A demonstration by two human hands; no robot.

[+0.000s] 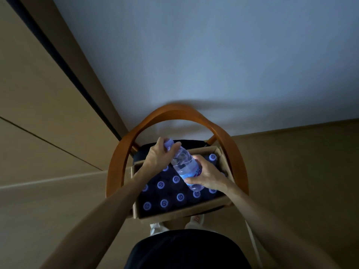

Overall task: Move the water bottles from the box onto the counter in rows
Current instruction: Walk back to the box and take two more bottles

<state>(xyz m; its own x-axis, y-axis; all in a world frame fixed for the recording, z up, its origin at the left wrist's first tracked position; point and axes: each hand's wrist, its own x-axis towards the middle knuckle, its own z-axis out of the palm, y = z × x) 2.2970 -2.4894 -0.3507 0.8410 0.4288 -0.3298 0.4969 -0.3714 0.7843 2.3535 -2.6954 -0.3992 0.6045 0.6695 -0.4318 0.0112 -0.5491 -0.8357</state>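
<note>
Lying tilted above the box [223,205], the bottle [185,166] spans both hands: left fingers [171,150] pinch its cap end, right fingers [191,180] wrap its base.

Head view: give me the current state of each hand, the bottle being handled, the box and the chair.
Left hand: closed around the cap end of the lifted bottle.
Right hand: gripping its lower, labelled end.
Lifted bottle: capped, tilted, above the box.
Box: open, on the chair, still holding many capped bottles.
Chair: upright by the wall.
</note>
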